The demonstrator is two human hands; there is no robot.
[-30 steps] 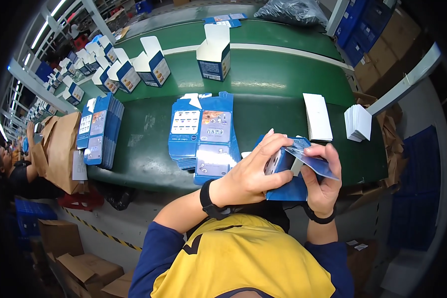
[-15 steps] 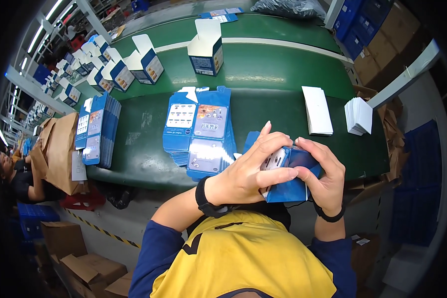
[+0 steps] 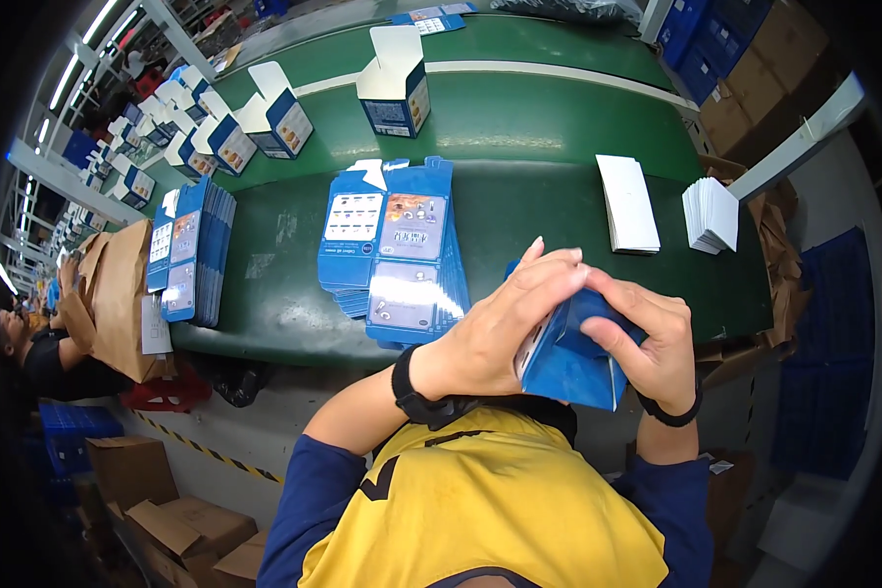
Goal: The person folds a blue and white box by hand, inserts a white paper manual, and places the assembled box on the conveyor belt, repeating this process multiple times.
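Both my hands hold one small blue carton (image 3: 570,363) close to my chest, over the near edge of the green table (image 3: 519,211). My left hand (image 3: 505,328) wraps its left side and top, fingers stretched flat over it. My right hand (image 3: 647,343) grips the right side, thumb pressing a blue flap. A fanned pile of flat blue carton blanks (image 3: 394,257) lies on the table just left of my hands. Two stacks of white cards, one long (image 3: 627,203) and one smaller (image 3: 710,214), lie to the right.
Another stack of flat blue blanks (image 3: 191,250) lies at the table's left end. Folded open-topped cartons (image 3: 394,83) ride the green belt behind, several more (image 3: 216,132) at far left. A person (image 3: 39,343) sits at left beside brown paper. Cardboard boxes (image 3: 147,500) lie on the floor.
The carton has been drawn closer to my body and its flaps folded in; my left hand now lies flat across its top and my right thumb presses the flap.
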